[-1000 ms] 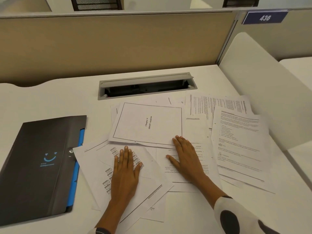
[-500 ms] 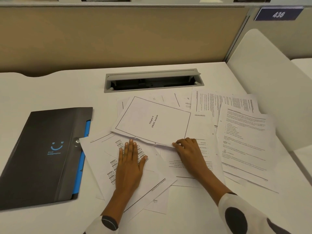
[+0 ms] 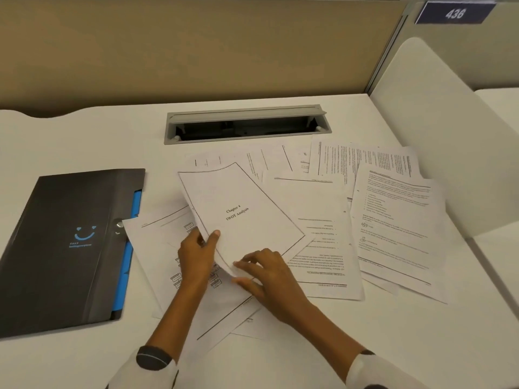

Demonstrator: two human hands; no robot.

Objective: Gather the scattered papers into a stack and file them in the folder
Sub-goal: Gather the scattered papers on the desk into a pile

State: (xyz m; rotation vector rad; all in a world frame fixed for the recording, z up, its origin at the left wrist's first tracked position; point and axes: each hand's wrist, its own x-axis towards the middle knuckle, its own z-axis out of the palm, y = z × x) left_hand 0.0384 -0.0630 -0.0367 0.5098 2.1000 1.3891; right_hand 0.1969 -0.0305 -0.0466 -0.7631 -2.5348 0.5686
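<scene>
A: Left hand (image 3: pixel 196 255) pinches the title page's (image 3: pixel 238 217) near-left edge; right hand (image 3: pixel 269 272) grips its near corner.

B: Papers (image 3: pixel 393 220) lie scattered right, folder (image 3: pixel 64 248) closed left. Tugging could crease the page or drag sheets beneath.

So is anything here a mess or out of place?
Yes: the papers lie fanned across the desk at different angles, overlapping, some upside down. The left hand and right hand pinch the "Chapter 4 SWOT Analysis" sheet, its near corner curled up. The black folder lies closed; nothing looks torn.
</scene>
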